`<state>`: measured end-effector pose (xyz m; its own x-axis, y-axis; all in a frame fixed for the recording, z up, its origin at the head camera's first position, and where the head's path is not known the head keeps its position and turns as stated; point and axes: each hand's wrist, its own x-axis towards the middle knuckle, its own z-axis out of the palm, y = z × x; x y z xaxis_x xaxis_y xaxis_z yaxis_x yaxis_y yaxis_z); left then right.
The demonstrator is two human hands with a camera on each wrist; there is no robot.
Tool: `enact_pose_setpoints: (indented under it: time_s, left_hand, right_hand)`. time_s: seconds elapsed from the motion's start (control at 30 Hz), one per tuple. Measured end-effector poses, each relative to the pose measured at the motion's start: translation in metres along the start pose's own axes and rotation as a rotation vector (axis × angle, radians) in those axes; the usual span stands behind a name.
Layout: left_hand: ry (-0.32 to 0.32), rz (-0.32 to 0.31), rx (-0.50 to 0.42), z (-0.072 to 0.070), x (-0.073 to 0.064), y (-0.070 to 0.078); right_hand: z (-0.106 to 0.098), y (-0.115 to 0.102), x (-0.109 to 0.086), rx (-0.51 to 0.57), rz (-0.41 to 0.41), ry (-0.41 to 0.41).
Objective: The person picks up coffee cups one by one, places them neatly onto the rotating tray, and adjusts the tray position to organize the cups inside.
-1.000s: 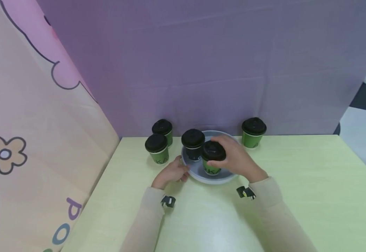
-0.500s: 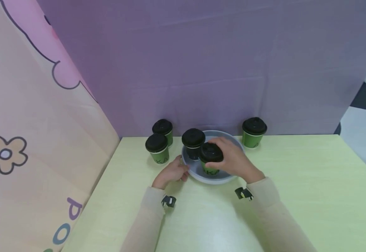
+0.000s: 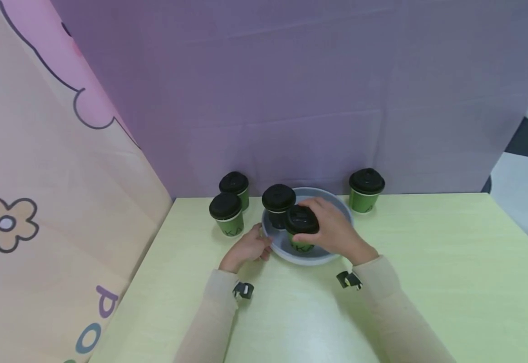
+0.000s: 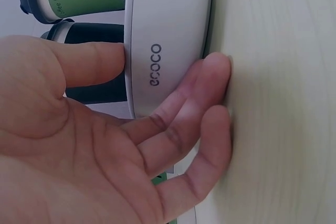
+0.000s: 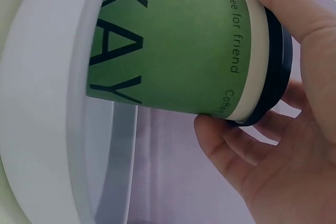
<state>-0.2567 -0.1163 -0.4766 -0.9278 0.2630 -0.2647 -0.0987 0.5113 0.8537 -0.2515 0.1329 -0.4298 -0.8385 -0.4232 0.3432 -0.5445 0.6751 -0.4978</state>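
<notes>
Head view: hands hold dish (left), green cup (right), axis vertical, lid up.

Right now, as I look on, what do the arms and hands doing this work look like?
They're a person's. The left sleeve and right sleeve are long, plain and beige. The left wrist camera and right wrist camera look small, blocky and dark with pale patches. The left hand and right hand wear no gloves. I see no cables.

Head looks down; wrist views (close) share tray.
</notes>
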Motion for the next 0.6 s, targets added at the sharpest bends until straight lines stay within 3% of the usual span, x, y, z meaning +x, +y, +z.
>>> enact_pose_setpoints:
  time_s: [0.6]
  left_hand:
    - [0.020,-0.015,0.044,0.0004,-0.0003,0.0022]
  right_hand:
    - [0.0032,-0.0037,0.0001,0.028,0.046,-0.027]
